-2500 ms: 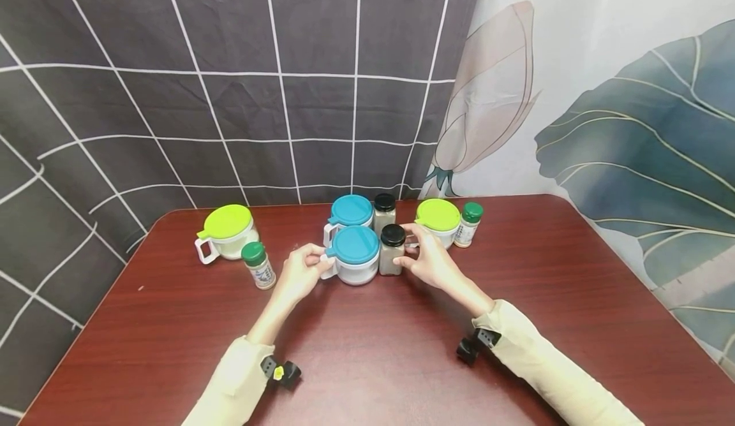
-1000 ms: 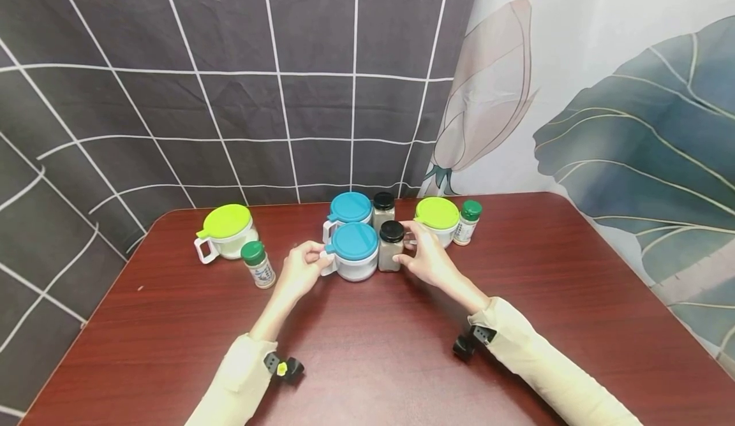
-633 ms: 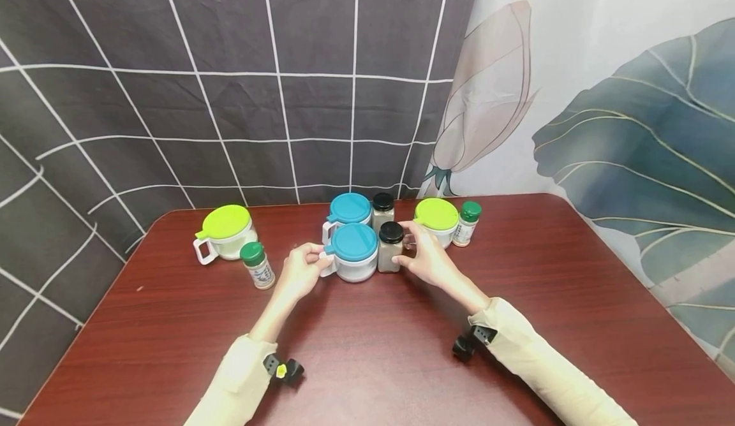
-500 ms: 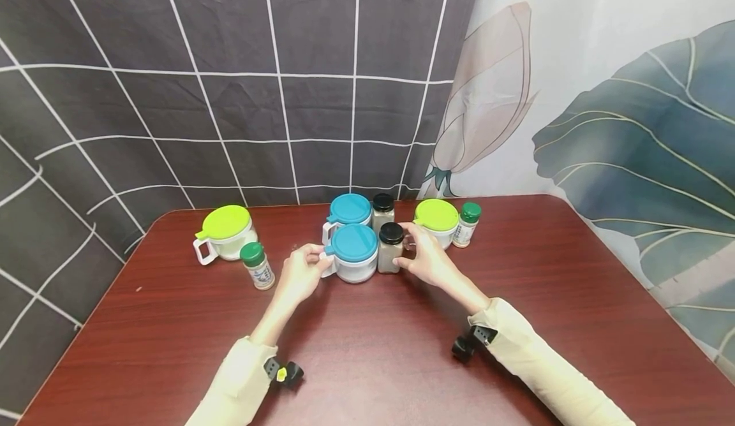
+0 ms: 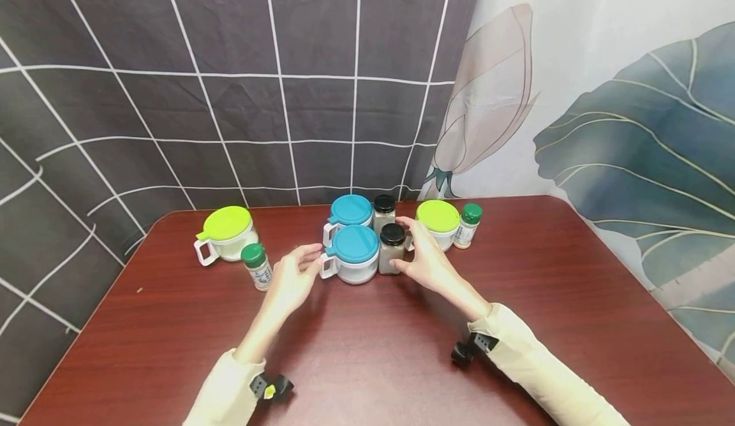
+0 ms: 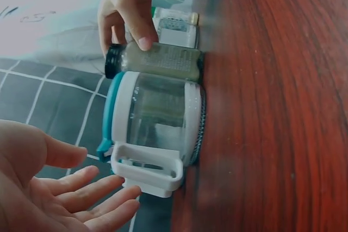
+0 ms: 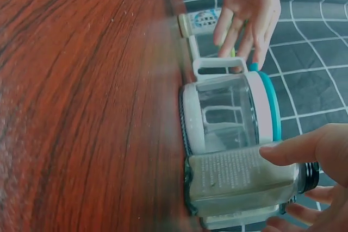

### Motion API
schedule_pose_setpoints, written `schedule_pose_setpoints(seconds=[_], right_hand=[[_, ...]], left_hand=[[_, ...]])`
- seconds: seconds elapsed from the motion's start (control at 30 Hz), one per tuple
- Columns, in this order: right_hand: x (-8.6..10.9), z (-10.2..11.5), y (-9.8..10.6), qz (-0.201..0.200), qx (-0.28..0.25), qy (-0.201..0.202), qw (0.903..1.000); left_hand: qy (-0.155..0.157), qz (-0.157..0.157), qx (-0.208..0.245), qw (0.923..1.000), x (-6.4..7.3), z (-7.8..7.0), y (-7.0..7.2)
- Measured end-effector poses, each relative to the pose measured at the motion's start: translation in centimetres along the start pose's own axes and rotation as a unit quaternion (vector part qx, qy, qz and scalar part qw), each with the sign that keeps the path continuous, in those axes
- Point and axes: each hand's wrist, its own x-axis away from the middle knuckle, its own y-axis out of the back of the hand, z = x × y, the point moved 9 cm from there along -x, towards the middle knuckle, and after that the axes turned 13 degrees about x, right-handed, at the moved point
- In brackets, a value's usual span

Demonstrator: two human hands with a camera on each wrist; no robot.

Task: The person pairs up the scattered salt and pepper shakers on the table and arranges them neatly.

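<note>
Two glass seasoning pots with blue lids, a front one [image 5: 355, 245] and a rear one [image 5: 351, 210], stand one behind the other. My left hand [image 5: 293, 279] is just left of the front pot's white handle [image 6: 149, 167], fingers extended and off it. Against that pot's right side stands a square spice jar [image 5: 392, 257] with a black lid and greyish powder. My right hand [image 5: 427, 257] is spread at this jar, its thumb [image 7: 280, 154] overlapping the near side and its fingers loosely apart beyond. A second black-lidded jar [image 5: 384, 212] stands behind.
On the left are a green-lidded pot [image 5: 228, 225] and a green-capped shaker [image 5: 258, 265]. Another green-lidded pot [image 5: 438, 219] and shaker [image 5: 467, 225] stand close right of my right hand. Dark grid cloth [image 5: 321, 113] hangs behind the reddish-brown table [image 5: 356, 349].
My left hand has let go of the front pot's handle and drawn slightly left. The right hand's fingers have loosened at the spice jar. Pots and jars stay in place.
</note>
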Motion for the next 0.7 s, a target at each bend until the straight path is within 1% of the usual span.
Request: schedule_pose_setpoints(seconds=[0.13,0.27,0.4,0.47,0.57,0.7], right_hand=[[0.1,0.4,0.4,-0.014,-0.01,0.005,0.9998],[0.3,0.8,0.9,-0.027,-0.005,0.009,0.9996],[0.4,1.4,1.4,-0.044,0.001,0.016,0.9989],[0.5,1.7,1.7,-0.055,0.004,0.017,0.9983],[0.5,2.1,2.0,-0.076,0.009,0.023,0.9968],[0.7,2.9,2.3,-0.108,0.015,0.043,0.9931]], left_hand=[[-0.01,0.004,0.016,0.9998,0.5,-0.6,0.5],[-0.022,0.005,0.028,0.9993,1.1,-0.9,0.9],[-0.036,-0.001,0.045,0.9984,1.6,-1.0,1.3],[-0.048,-0.002,0.053,0.9974,1.8,-1.2,1.5],[-0.076,-0.009,0.056,0.9955,2.2,-1.8,2.0],[-0.102,-0.025,0.051,0.9932,2.5,-2.4,2.9]])
